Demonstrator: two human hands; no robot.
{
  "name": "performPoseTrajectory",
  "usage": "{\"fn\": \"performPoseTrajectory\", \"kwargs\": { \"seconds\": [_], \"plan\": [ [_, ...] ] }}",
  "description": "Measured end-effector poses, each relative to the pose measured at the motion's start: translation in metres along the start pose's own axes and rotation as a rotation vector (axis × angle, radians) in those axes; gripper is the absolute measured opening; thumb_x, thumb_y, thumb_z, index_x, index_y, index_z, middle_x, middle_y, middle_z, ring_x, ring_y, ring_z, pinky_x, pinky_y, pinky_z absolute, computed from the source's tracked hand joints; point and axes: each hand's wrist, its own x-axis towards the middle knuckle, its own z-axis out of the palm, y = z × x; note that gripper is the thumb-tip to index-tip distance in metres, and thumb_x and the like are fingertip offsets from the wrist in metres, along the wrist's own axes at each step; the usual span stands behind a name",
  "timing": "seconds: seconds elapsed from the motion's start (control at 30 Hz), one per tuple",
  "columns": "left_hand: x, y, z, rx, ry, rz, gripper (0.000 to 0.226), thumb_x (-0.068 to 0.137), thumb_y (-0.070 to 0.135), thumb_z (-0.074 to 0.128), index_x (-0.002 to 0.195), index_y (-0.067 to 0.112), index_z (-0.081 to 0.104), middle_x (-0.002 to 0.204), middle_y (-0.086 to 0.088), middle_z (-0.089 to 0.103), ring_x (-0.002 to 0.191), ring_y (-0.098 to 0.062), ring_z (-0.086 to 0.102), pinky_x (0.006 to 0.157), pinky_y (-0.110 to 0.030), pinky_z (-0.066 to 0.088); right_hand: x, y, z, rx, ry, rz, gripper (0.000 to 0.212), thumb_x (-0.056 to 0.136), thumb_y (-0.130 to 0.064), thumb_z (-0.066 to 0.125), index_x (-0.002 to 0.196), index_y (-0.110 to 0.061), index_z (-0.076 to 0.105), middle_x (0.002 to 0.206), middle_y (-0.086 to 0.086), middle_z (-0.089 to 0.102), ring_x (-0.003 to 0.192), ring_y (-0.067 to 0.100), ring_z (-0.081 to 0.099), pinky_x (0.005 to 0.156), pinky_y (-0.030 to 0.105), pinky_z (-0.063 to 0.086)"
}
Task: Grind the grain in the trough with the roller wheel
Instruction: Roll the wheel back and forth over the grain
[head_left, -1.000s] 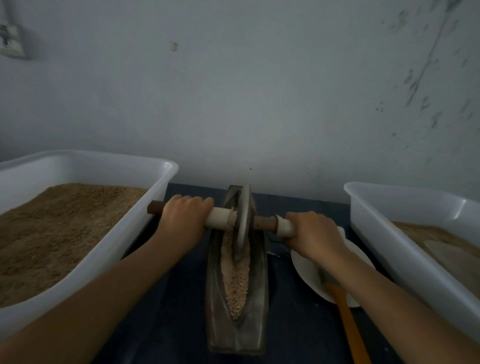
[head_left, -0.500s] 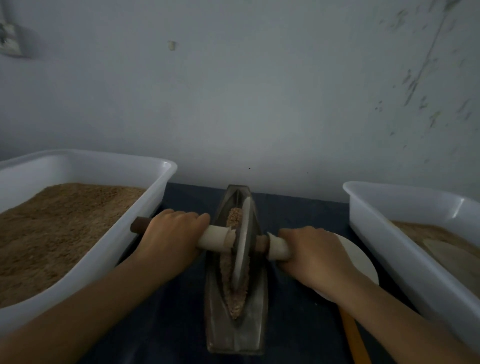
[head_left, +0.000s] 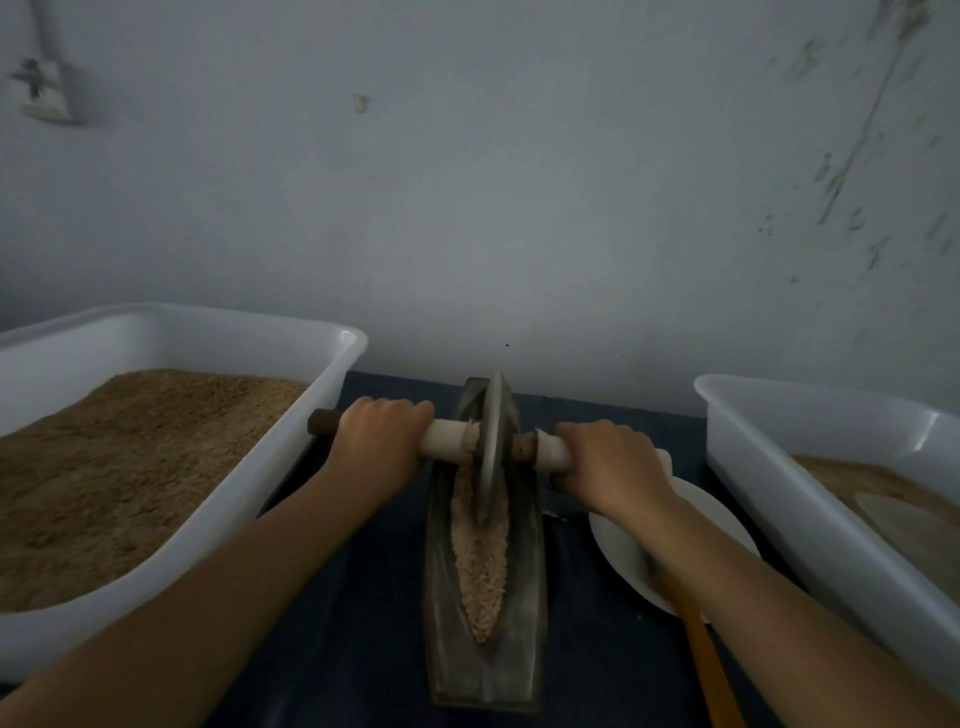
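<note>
At frame centre, the left hand (head_left: 382, 436) and right hand (head_left: 608, 460) each grip one end of the axle handle (head_left: 444, 439), fingers curled over it. The roller wheel (head_left: 491, 447) stands in the far end of the trough (head_left: 485, 670) (a dark, boat-shaped one), with grain (head_left: 480, 566) lying in the channel below it.

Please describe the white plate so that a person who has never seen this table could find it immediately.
Start from the dark trough in the middle of the table, where both hands grip the roller wheel. Between the trough and the right white tub lies the white plate, partly under the right forearm. It is the only flat, round white thing; an orange handle lies across its near edge.
</note>
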Motion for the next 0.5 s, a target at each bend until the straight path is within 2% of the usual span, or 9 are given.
{"fn": "performPoseTrajectory", "kwargs": {
  "seconds": [0.2, 0.3, 0.4, 0.5],
  "plan": [
    [-0.038, 0.007, -0.016, -0.013, 0.022, 0.046, 0.022, 0.086, 0.036, 0.057, 0.102, 0.028, 0.045, 0.105, 0.011, 0.059, 0.095, -0.008, 0.056, 0.081, -0.021, 0.036, -0.037, -0.006, -0.011, -0.004, -0.012, -0.041, 0.015, 0.085, -0.041, 0.054, 0.084, -0.03, 0.044, 0.089, -0.006, 0.06, 0.085, 0.019, 0.058, 0.061, 0.03, 0.031],
    [-0.055, 0.008, -0.028, -0.04, 0.001, 0.077, 0.024, 0.085, 0.04, 0.056, 0.105, 0.033, 0.044, 0.107, 0.015, 0.057, 0.099, -0.005, 0.054, 0.083, -0.02, 0.033, -0.059, -0.008, -0.018, 0.046, -0.043, -0.06, 0.017, 0.085, -0.041, 0.054, 0.079, -0.033, 0.04, 0.077, -0.012, 0.051, 0.078, 0.012, 0.054, 0.062, 0.027, 0.035],
    [-0.064, 0.008, -0.036, -0.071, -0.01, 0.099, 0.025, 0.085, 0.042, 0.056, 0.106, 0.037, 0.043, 0.108, 0.017, 0.055, 0.102, -0.003, 0.052, 0.086, -0.019, 0.031, -0.077, -0.009, -0.022, 0.044, -0.028, -0.066, 0.03, 0.084, -0.041, 0.054, 0.069, -0.035, 0.029, 0.066, -0.013, 0.037, 0.064, 0.003, 0.041, 0.053, 0.018, 0.025],
    [-0.064, 0.01, -0.039, -0.046, -0.012, 0.099, 0.021, 0.086, 0.043, 0.053, 0.103, 0.037, 0.041, 0.106, 0.017, 0.055, 0.099, -0.001, 0.052, 0.079, -0.016, 0.027, -0.078, -0.008, -0.021, 0.033, -0.01, -0.07, 0.024, 0.084, -0.04, 0.054, 0.073, -0.035, 0.033, 0.064, -0.013, 0.036, 0.062, 0.003, 0.04, 0.05, 0.017, 0.02]
  ]
}}
